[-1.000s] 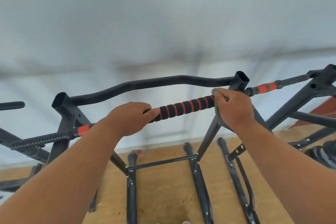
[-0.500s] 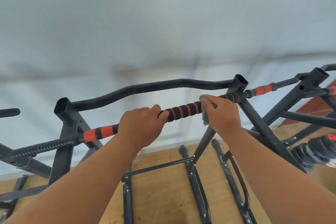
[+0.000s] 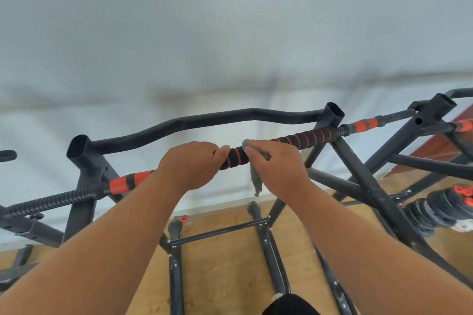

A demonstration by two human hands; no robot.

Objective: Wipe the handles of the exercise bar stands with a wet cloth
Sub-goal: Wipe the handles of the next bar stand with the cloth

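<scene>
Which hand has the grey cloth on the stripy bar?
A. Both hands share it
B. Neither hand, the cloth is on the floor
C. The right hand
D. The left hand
C. The right hand grips the grey cloth against the black and red handle, with a tail of cloth hanging below it, while the left hand holds the bar bare.

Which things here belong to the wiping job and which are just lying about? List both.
Job: foam handle, grey cloth, left hand gripping the handle, right hand holding the cloth on it.
Lying about: weight plates, curved black bar.
</scene>
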